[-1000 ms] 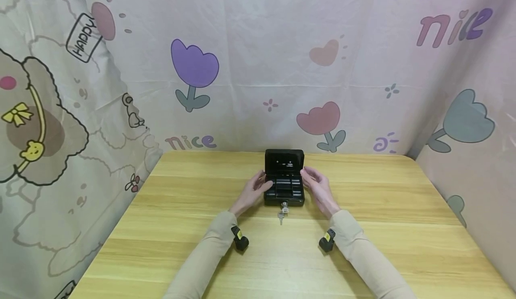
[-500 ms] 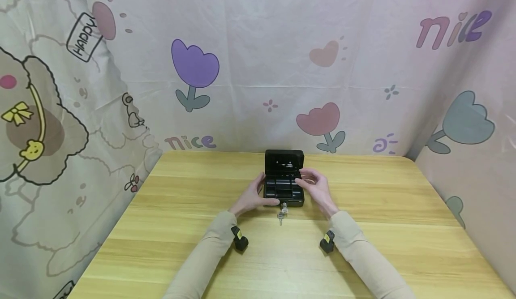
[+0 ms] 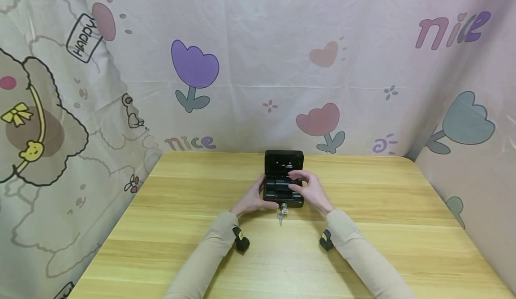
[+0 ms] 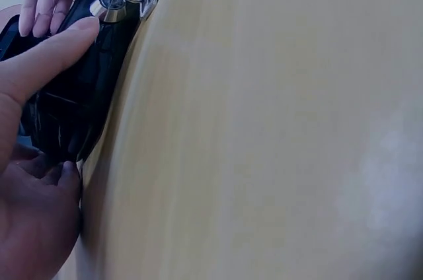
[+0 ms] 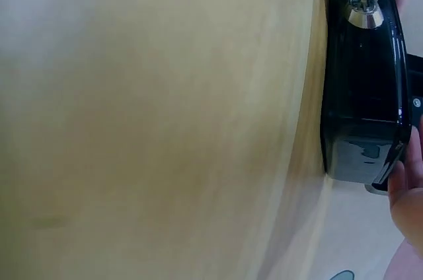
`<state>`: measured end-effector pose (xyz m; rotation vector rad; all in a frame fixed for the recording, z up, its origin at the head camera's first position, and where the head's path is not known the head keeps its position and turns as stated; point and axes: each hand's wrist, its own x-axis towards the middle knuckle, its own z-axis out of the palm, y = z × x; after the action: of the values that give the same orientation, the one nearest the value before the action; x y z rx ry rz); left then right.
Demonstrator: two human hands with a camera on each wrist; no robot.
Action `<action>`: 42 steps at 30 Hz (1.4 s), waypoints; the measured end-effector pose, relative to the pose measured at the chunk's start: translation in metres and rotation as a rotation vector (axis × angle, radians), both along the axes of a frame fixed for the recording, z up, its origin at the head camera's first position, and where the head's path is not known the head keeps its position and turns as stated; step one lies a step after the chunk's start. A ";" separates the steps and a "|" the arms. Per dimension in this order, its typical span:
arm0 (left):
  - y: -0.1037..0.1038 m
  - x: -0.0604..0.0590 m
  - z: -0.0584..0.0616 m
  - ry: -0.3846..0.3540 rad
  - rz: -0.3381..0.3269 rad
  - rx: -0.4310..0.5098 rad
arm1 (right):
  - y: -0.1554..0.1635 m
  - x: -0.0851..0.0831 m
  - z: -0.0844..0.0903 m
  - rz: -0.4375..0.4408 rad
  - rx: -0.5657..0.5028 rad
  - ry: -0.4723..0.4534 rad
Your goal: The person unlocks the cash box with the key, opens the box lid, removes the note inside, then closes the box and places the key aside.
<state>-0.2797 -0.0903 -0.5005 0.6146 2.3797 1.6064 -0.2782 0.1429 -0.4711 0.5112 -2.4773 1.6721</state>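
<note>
Hands (image 3: 282,190) at cash box (image 3: 284,173) edges

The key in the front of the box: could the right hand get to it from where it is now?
Probably yes. The key hangs from the lock on the box front, uncovered. The right hand is over the open tray just behind it, and the left hand holds the box's other side, clear of the key.

The backdrop cloth (image 3: 258,66) reads "nice" (twice) and "Happy".
</note>
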 end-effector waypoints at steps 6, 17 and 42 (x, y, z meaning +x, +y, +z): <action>0.000 -0.001 0.000 0.012 -0.004 0.004 | -0.004 -0.005 0.000 0.074 0.116 0.029; 0.000 -0.002 -0.002 0.038 -0.043 0.036 | -0.010 -0.017 -0.002 0.187 0.211 0.093; -0.001 0.001 0.000 0.031 -0.058 0.010 | -0.015 -0.020 0.002 0.242 0.412 0.097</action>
<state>-0.2790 -0.0910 -0.5003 0.7082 2.3544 1.5973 -0.2984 0.1277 -0.4689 0.9432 -2.7824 1.1573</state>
